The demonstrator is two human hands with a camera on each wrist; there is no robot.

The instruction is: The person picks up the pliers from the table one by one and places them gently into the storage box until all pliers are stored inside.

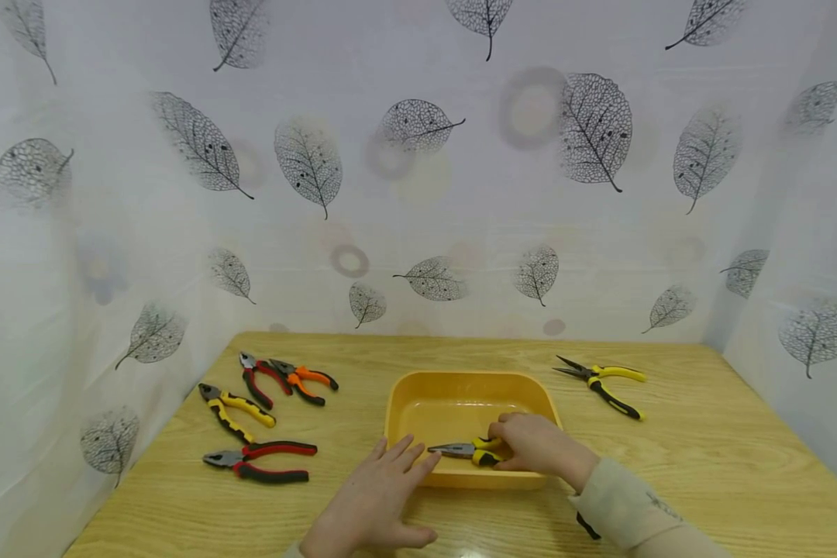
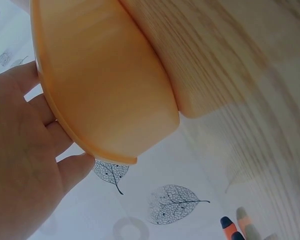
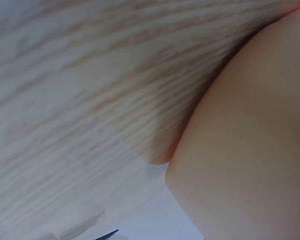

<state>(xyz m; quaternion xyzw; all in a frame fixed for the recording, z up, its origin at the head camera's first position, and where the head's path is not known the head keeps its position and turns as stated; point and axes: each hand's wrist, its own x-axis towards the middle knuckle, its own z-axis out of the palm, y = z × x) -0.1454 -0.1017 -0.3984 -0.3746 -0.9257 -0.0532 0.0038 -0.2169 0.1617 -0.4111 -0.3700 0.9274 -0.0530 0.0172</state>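
A yellow plastic tray [image 1: 474,480] stands near the front of the wooden table. Inside it, my right hand [image 1: 540,446] grips the handles of yellow-and-black needle-nose pliers [image 1: 456,449], whose jaws point left. My left hand [image 1: 380,496], fingers spread and nearly straight, is at the tray's near left rim. The left wrist view shows the fingers of this hand [image 2: 20,155] along the rim of the tray [image 2: 105,85]. In the right wrist view only the tray's outer wall [image 3: 250,135] and the table show; the right hand's grip is hidden there.
At left lie red-and-black pliers [image 1: 233,459], yellow-and-black pliers [image 1: 212,394], another red-and-black pair [image 1: 249,363] and orange-and-black pliers [image 1: 296,376]. Yellow-and-black needle-nose pliers [image 1: 589,373] lie at right. A black handle tip [image 1: 587,527] pokes out beside the right sleeve [image 1: 621,496].
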